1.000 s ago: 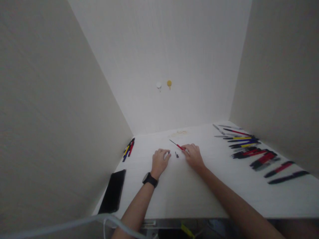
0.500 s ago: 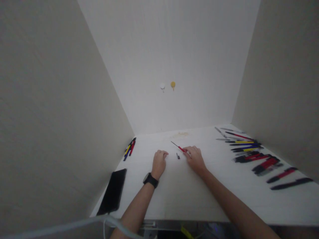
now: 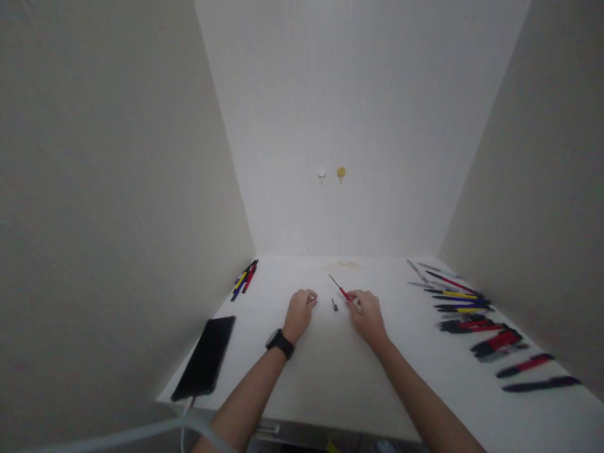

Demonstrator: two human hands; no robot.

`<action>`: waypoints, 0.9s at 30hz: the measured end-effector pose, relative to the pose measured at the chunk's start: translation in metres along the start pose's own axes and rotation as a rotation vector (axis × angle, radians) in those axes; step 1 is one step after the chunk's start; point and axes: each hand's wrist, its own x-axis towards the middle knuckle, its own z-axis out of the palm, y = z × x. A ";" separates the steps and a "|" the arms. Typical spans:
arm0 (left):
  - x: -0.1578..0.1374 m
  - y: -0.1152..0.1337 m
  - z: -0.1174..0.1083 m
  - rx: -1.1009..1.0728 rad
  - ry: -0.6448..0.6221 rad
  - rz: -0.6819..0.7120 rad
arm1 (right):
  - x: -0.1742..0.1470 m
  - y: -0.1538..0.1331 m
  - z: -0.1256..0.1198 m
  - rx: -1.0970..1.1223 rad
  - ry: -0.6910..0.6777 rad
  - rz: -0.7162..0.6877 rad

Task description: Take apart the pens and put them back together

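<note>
My right hand (image 3: 369,314) pinches a red pen barrel (image 3: 343,293). A thin dark refill sticks out of its far end, pointing up and to the left. On the white table between my hands lies a small black pen part with a clip, like a pen cap (image 3: 335,306). My left hand (image 3: 300,312), with a black watch on its wrist, is curled with thumb and fingertips together just left of that part. A tiny dark bit shows at those fingertips, too small to name.
Several pens in black, red, blue and yellow (image 3: 472,327) are spread along the right wall. A smaller bunch of pens (image 3: 244,280) lies by the left wall. A black phone (image 3: 205,358) with a white cable rests at the left front edge. Two small hooks (image 3: 341,172) are on the back wall.
The view has tilted and shifted slightly. My left fingers have curled in, and a small dark bit now shows at their tips. My right hand still holds the red barrel, now pointing more steeply away.
</note>
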 end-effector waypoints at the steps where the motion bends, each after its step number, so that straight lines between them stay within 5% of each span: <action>1: 0.000 0.000 0.000 0.007 0.006 -0.004 | 0.000 0.001 0.000 0.004 0.011 0.010; 12: 0.002 -0.001 -0.003 -0.193 0.022 -0.093 | -0.002 0.002 -0.001 -0.003 0.086 0.043; 27: 0.013 -0.005 -0.004 -0.428 0.228 -0.179 | -0.003 -0.007 -0.001 -0.042 0.073 -0.039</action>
